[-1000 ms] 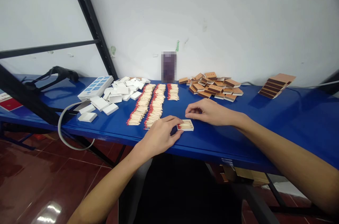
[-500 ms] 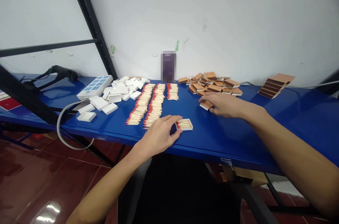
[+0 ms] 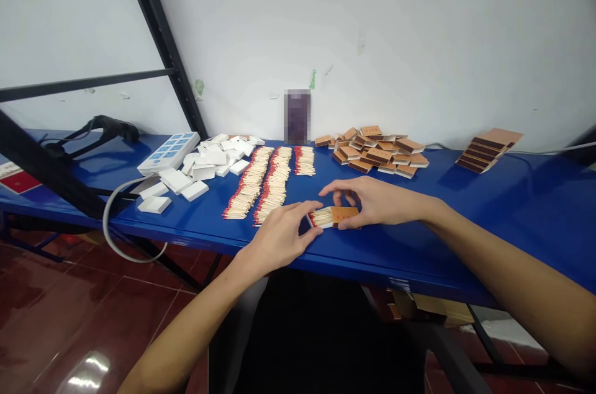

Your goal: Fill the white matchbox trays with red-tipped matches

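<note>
Near the front edge of the blue table, my left hand pinches the left end of a white matchbox tray filled with red-tipped matches. My right hand grips a brown matchbox sleeve, which half covers the tray's right end. Behind the hands lie rows of loose matches. A heap of brown sleeves sits further back on the right, and a heap of empty white trays on the left.
A neat stack of brown boxes stands at the far right. A white power strip with its grey cable lies at the left. A black diagonal frame bar crosses the left side. A dark blurred object leans on the wall.
My right hand reached to the brown heap, took a sleeve, and brought it back onto the tray's right end. My left hand stayed on the tray.
</note>
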Motion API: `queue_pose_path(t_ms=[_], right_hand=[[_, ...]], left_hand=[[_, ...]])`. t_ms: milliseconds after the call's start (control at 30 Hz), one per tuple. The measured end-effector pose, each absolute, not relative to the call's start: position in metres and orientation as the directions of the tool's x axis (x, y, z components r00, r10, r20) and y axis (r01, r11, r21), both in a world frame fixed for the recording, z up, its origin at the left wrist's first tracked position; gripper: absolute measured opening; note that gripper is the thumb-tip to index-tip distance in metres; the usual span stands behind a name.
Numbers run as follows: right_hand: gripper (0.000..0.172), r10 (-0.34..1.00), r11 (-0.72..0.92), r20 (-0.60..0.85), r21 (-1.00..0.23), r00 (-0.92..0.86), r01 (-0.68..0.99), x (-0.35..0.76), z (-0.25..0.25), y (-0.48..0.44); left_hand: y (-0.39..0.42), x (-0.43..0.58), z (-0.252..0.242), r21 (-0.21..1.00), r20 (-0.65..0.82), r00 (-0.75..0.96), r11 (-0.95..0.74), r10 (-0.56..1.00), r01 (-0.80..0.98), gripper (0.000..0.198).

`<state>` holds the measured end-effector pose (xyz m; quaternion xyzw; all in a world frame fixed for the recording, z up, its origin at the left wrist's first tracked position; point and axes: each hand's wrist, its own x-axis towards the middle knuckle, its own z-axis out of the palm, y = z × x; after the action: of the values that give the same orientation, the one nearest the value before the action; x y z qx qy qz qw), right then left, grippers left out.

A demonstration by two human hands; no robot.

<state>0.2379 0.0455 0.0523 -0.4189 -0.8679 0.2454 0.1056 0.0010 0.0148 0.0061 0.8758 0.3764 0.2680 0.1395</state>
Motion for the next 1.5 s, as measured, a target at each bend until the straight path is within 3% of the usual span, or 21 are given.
queue_pose_path(t_ms=[267, 433, 633, 1100, 1233, 1367, 1433, 1500], right_hand=[[0.059, 0.752, 0.489, -0.049, -0.629, -0.658, 0.605, 0.238, 0.054, 0.045], [0.059, 0.755, 0.474, 0.015, -0.704, -0.656, 0.529, 0.224, 0.045, 0.040], [0.077, 0.700, 0.458, 0.042, -0.792, -0.713, 0.403, 0.216, 0.040, 0.037], [0.064, 0.642, 0.341, -0.016, -0.890, -0.766, 0.304, 0.208, 0.041, 0.031], [0.058, 0.649, 0.407, -0.027, -0.832, -0.760, 0.377, 0.208, 0.048, 0.024], [0.039, 0.737, 0.523, -0.028, -0.608, -0.675, 0.597, 0.226, 0.052, 0.000], [0.031, 0.788, 0.512, -0.020, -0.533, -0.615, 0.673, 0.249, 0.048, -0.012], [0.034, 0.854, 0.463, 0.009, -0.468, -0.521, 0.752, 0.281, 0.041, -0.019]], left_hand=[[0.015, -0.001, 0.008, 0.483, 0.349, 0.579, -0.671, 0.737, 0.563, 0.038], [0.017, -0.002, 0.006, 0.525, 0.385, 0.583, -0.689, 0.716, 0.499, 0.050], [0.015, -0.001, 0.008, 0.563, 0.378, 0.541, -0.651, 0.751, 0.510, 0.074], [0.016, 0.000, 0.009, 0.604, 0.360, 0.566, -0.648, 0.741, 0.464, 0.066], [0.015, 0.000, 0.008, 0.551, 0.370, 0.581, -0.675, 0.724, 0.490, 0.063], [0.015, -0.003, 0.007, 0.494, 0.380, 0.605, -0.707, 0.700, 0.507, 0.065], [0.015, -0.004, 0.008, 0.452, 0.397, 0.618, -0.731, 0.678, 0.512, 0.067], [0.010, -0.003, 0.011, 0.404, 0.444, 0.626, -0.767, 0.641, 0.499, 0.057]])
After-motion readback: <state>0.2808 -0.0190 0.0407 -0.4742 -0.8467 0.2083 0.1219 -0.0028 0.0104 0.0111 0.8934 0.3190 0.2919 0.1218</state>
